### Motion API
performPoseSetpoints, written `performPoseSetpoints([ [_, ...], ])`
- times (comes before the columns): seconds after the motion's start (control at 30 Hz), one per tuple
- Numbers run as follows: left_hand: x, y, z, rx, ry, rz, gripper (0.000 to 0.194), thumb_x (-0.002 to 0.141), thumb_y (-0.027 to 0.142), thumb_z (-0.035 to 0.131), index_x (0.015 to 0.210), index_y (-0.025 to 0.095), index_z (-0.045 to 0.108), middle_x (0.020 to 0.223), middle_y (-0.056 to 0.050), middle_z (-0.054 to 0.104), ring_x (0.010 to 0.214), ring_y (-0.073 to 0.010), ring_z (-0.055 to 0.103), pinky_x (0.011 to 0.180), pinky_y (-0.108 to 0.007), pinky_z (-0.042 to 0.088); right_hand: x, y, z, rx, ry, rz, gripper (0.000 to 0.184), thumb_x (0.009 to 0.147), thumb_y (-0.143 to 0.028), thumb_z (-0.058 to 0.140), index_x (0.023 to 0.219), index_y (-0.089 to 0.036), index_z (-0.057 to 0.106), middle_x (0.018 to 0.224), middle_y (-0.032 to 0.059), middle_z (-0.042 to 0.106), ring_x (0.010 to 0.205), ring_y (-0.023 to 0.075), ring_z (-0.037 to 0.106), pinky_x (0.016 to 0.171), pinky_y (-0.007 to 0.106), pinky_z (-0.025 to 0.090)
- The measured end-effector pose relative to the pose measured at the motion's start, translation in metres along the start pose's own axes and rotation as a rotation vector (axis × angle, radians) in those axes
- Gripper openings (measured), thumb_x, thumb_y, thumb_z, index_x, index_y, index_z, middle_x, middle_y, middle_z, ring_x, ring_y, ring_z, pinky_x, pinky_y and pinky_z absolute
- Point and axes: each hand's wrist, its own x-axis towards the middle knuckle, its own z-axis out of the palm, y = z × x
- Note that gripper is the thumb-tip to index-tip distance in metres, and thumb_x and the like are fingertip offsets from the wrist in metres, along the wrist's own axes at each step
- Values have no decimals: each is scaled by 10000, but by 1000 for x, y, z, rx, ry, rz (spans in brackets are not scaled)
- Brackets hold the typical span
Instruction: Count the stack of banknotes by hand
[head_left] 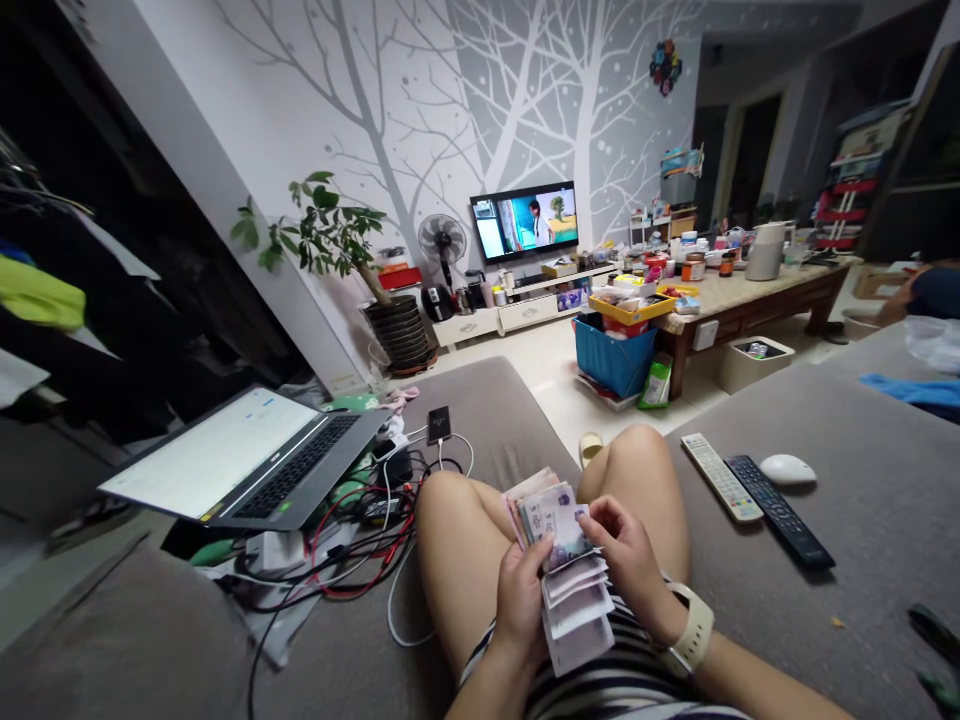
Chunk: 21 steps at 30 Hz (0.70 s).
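A fanned bundle of banknotes [559, 510] is held over my lap. My left hand [523, 590] grips it from the left side, thumb pressed across the front notes. On the right, my right hand [621, 545] pinches the edge of a front purple-grey note between thumb and fingers. Below the thumb, several notes [577, 610] hang folded down toward the striped clothing. Pinkish and greenish notes show behind the front ones at the upper left. A cream-banded watch [694, 630] is on my right wrist.
Left on the sofa are an open laptop [292, 460], tangled cables [367, 550] and a phone [439, 424] on a charging cable. To the right lie a white remote [720, 478], a black remote [780, 512] and a white mouse [787, 470]. Ahead, a blue bin [611, 355] stands beside a cluttered table [720, 310].
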Motion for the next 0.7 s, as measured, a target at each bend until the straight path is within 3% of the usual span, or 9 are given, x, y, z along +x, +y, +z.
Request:
performPoseSetpoints([
  [0.3,-1,1,1,28,34,12,404,661,334,791,990,108,727,867,-108,773,886,-310,721,808,-390,560,-1,-1,-2,-35,-50,-16,374,838,-511,634,686,-183,542,635,-16,487,619,142,417,572,254,357],
  [0.4,10,3,-2,33,29,44,366,697,309,766,999,106,724,890,-115,773,907,-305,718,824,-385,557,11,-2,-2,-57,-91,-32,334,840,-470,645,703,-174,572,644,-11,518,612,139,435,571,253,362],
  [0.53,57,4,-17,44,33,69,336,742,261,716,1030,87,705,928,-139,768,930,-304,715,841,-393,553,55,17,5,-134,-137,-43,276,811,-409,659,696,-164,606,632,-18,543,611,133,458,576,245,357],
  [0.7,123,-6,-50,61,31,55,394,782,244,680,1119,42,642,965,-183,756,960,-306,709,871,-400,536,110,75,18,-90,-206,88,316,672,-433,727,621,-152,593,535,-52,514,512,100,419,520,230,337],
])
